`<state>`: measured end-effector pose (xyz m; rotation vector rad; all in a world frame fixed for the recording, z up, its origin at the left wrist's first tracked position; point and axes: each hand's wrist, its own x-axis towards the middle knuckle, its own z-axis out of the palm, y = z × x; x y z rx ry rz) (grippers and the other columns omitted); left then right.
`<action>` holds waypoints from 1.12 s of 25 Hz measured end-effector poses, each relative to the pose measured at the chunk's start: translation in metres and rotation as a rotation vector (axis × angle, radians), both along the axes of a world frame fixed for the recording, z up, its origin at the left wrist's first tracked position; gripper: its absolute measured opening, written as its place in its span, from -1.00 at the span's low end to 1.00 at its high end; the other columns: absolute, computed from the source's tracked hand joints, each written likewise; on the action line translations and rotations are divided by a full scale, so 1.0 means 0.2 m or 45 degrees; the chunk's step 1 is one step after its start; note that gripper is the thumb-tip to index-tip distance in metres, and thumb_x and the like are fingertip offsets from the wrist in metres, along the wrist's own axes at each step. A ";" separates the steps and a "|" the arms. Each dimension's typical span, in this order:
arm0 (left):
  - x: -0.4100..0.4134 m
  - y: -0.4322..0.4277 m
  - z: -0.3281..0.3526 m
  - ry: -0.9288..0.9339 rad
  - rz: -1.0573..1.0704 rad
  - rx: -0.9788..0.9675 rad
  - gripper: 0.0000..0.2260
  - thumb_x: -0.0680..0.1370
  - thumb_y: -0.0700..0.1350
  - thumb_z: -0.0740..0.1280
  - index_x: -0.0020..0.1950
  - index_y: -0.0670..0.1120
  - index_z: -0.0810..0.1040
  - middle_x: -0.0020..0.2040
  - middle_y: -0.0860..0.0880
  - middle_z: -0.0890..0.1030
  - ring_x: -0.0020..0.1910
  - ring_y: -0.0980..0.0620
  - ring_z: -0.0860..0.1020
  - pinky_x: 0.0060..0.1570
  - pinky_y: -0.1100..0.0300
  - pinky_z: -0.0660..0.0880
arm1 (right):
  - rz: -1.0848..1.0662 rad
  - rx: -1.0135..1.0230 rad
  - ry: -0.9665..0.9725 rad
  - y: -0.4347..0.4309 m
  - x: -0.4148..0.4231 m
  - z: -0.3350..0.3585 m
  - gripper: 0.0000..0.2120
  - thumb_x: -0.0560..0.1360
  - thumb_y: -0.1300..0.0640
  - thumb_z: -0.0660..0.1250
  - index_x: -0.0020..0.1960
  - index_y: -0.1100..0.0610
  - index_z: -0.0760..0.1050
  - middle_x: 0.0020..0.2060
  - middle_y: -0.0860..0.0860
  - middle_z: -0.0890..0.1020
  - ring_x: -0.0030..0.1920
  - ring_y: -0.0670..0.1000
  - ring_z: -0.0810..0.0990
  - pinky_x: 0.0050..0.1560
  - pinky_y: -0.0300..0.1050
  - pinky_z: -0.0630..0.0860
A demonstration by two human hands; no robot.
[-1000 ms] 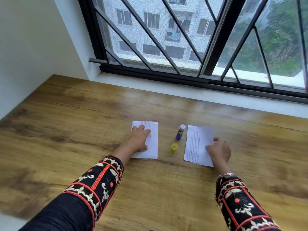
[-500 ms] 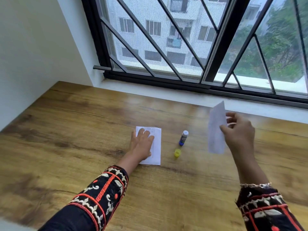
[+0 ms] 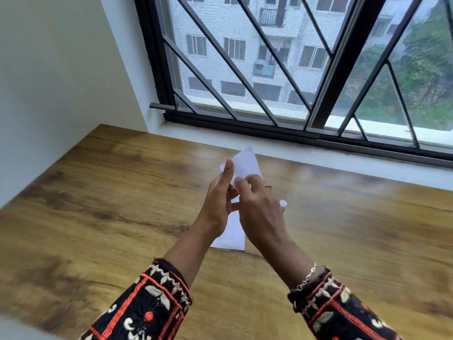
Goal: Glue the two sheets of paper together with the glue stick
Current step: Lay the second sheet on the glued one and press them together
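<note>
While no glue could be made out on either sheet, the job seemed to be at an early stage, as far as the blurred view allowed a judgement. Above the brown wood-grain surface (image 3: 98, 217), the left hand (image 3: 218, 200) was raised with one finger stretched up along the left edge of a small white rectangular paper sheet (image 3: 245, 163) held in the air. Whether its thumb pinched that edge or the finger merely touched it could not be told. Beneath the wrists, a second white paper sheet (image 3: 232, 239) lay flat on the surface, partly hidden and well apart from the raised one. The right hand (image 3: 259, 212) gripped the raised sheet's lower part with curled fingers. Just right of that hand, only the white tip of the glue stick (image 3: 283, 203) showed, the rest covered, so its cap could not be checked. Spreading glue and pressing the sheets together probably remained to be done. Counted, there were two hands, two sheets and one glue stick.
</note>
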<state>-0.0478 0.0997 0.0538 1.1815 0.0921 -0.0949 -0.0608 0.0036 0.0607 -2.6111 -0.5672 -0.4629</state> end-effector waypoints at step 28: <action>0.16 0.11 -0.49 0.699 0.367 1.795 -0.39 0.37 0.14 0.41 0.23 -0.20 0.31 0.29 -0.21 0.36 0.27 -0.19 0.31 0.14 -0.10 0.36 | -0.239 0.963 0.732 -0.26 0.19 -0.10 -0.89 0.45 0.32 0.28 -0.04 0.24 0.50 -0.09 0.21 0.65 -0.06 0.22 0.61 0.00 0.28 0.54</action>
